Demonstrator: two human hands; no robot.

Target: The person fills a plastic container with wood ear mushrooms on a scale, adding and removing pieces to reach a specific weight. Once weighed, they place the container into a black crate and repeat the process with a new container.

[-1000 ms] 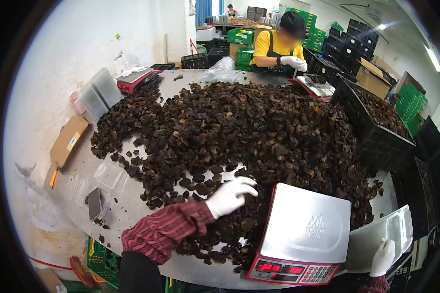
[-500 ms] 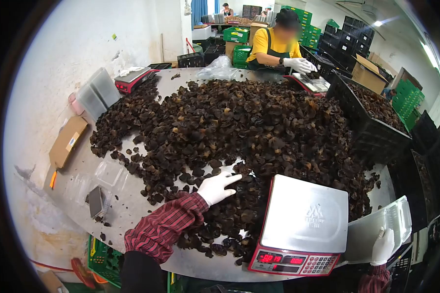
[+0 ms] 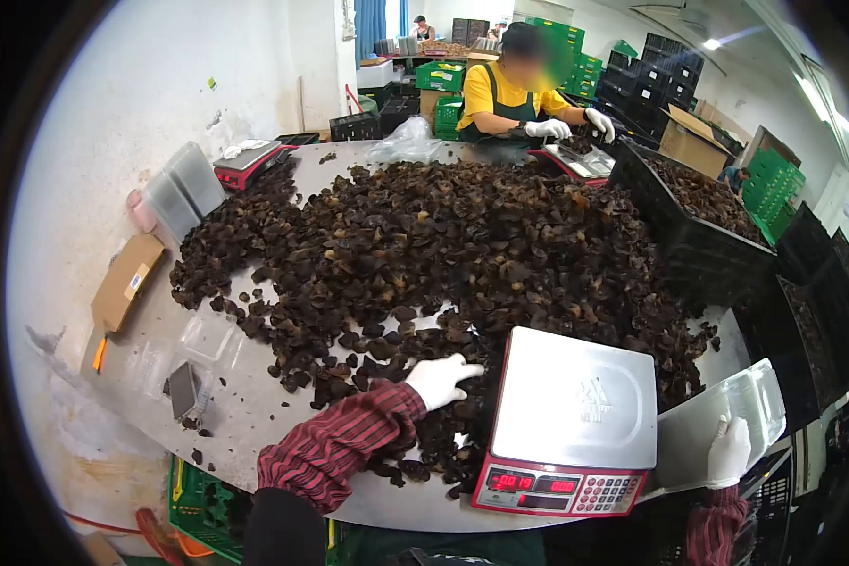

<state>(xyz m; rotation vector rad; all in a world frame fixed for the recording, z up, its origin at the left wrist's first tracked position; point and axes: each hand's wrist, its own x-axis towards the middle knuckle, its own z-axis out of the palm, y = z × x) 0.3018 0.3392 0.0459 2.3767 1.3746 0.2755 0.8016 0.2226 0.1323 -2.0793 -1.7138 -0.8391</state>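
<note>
My left hand (image 3: 443,380), in a white glove and a checked sleeve, rests on the near edge of a broad heap of dark wood ear mushrooms (image 3: 415,241). Its fingers point right, partly stretched, and I see nothing held in them. My right hand (image 3: 728,451), also gloved, grips a stack of clear plastic boxes (image 3: 693,429) at the right edge of the table. Between the two hands stands a digital scale (image 3: 575,401) with a bare steel plate and red lit digits.
Across the table a co-worker (image 3: 509,90) in white gloves handles mushrooms over another scale (image 3: 580,162). A black crate (image 3: 703,226) full of mushrooms stands at right. On the left lie a phone (image 3: 183,390), a cardboard piece (image 3: 127,283) and upright clear boxes (image 3: 187,189).
My left hand has shifted slightly right and down along the heap's edge. My right hand stays at the boxes. The co-worker's hands have moved apart. The whole view has shifted a little.
</note>
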